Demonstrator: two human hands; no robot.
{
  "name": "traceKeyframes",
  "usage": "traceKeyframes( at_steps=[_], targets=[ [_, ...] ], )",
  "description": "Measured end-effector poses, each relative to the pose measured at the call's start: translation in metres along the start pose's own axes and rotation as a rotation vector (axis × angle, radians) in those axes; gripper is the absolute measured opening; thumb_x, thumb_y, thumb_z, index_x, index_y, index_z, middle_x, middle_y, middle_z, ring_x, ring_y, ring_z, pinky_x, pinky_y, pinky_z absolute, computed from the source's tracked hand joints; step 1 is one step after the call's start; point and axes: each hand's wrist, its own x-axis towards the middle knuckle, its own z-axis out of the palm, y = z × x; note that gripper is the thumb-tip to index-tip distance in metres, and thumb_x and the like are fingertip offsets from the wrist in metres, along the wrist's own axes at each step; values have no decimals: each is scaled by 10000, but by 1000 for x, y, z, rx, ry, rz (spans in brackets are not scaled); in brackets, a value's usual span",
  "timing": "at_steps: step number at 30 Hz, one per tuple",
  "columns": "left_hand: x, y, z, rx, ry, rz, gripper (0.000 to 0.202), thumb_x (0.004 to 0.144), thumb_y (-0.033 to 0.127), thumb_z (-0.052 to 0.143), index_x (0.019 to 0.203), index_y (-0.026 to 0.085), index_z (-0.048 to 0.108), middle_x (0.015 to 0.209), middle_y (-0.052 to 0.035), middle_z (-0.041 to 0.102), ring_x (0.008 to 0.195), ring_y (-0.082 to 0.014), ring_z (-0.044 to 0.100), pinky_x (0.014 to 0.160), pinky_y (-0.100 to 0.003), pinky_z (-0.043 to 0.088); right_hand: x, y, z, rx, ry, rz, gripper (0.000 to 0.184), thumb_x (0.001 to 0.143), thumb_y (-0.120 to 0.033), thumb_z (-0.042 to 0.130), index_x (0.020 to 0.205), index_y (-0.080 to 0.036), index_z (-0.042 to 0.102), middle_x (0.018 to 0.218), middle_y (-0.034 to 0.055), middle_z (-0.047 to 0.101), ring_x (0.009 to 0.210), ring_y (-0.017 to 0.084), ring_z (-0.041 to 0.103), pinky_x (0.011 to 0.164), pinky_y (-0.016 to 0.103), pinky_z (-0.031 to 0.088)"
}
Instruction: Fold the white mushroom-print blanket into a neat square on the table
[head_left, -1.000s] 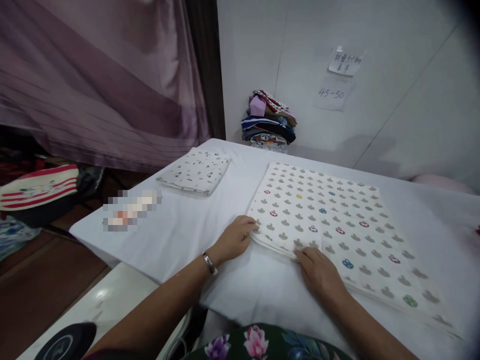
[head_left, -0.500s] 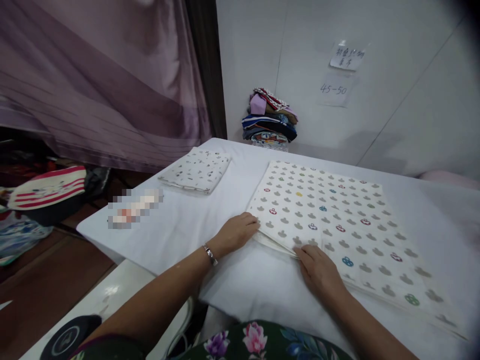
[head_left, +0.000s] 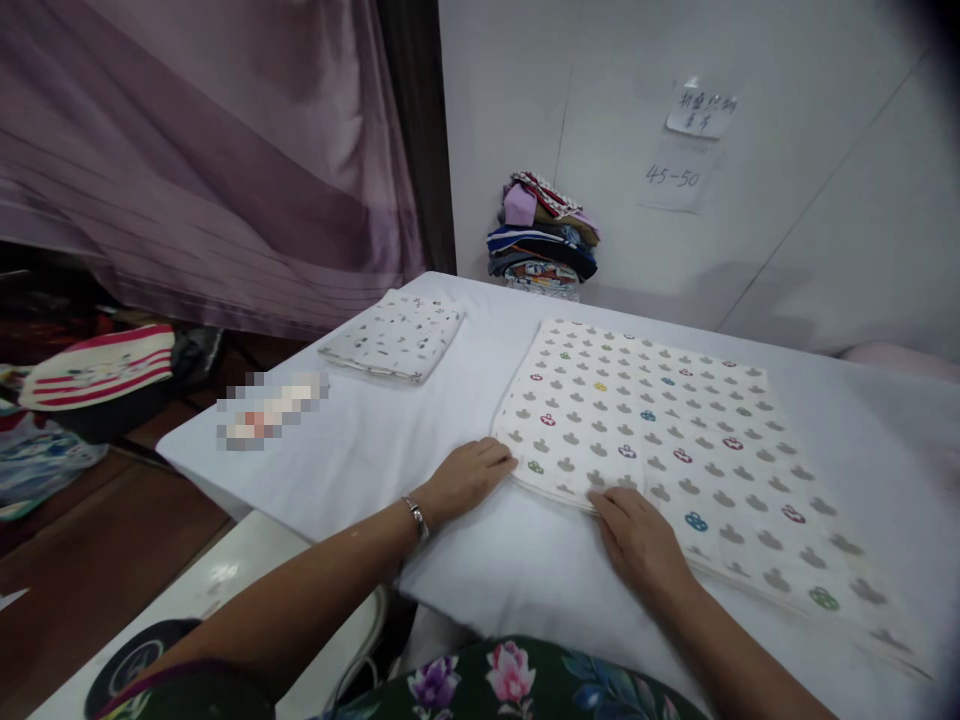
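Note:
A cream cloth printed with grey and coloured clover shapes (head_left: 660, 440) lies folded flat on the white-covered table (head_left: 360, 450). My left hand (head_left: 463, 478) rests at the cloth's near left corner, fingers curled against its edge. My right hand (head_left: 637, 535) lies on the near edge of the cloth, fingers flat and pressing down. Neither hand lifts the cloth.
A smaller folded speckled cloth (head_left: 394, 338) lies at the table's far left. A stack of folded colourful fabrics (head_left: 544, 238) stands against the white wall. Purple curtain (head_left: 210, 160) hangs to the left. A striped bag (head_left: 97, 365) sits on the floor at left. Paper notes (head_left: 701, 110) hang on the wall.
The near left corner of the clover cloth, slightly raised before, now lies flatter. My left hand slid a little down and toward me; my right hand barely moved.

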Motion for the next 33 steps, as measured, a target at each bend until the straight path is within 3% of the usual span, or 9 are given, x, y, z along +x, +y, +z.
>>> traceKeyframes(
  at_steps=[11,17,24,30,33],
  targets=[
    [4,-2,-13,-150,-52,-2,279,935,248,297,1002,196,562,1005,-42,592,958,-154,510,812,-290,418,-1,1,1,-1,0,0,322,824,-99,404,1077,-165,591,953,98,582,850,208,519,708,310,437],
    [11,-4,-14,-48,-111,63,235,920,204,326,933,196,560,934,-33,584,905,-166,498,754,-286,390,-1,1,0,-14,-25,-2,313,833,-104,407,1084,-162,587,955,98,578,852,201,518,713,302,436],
    [12,-3,-11,51,-90,83,231,905,167,316,924,184,545,879,-42,580,854,-164,497,724,-291,387,1,-1,-2,-7,-14,-6,299,846,-118,401,1075,-141,592,931,106,583,824,197,518,709,309,438],
    [13,1,-11,-3,-107,-63,198,894,189,316,956,181,504,971,-43,584,816,-151,546,624,-260,395,1,0,-1,-3,-5,-2,303,852,-132,387,1074,-163,592,921,98,588,817,195,523,699,308,435],
    [21,3,-11,-57,-127,-172,195,904,217,302,961,186,486,921,-30,594,740,-147,565,578,-252,391,1,0,-1,-6,-25,4,299,851,-123,389,1072,-156,588,925,94,584,826,198,517,709,307,431]
  ],
)
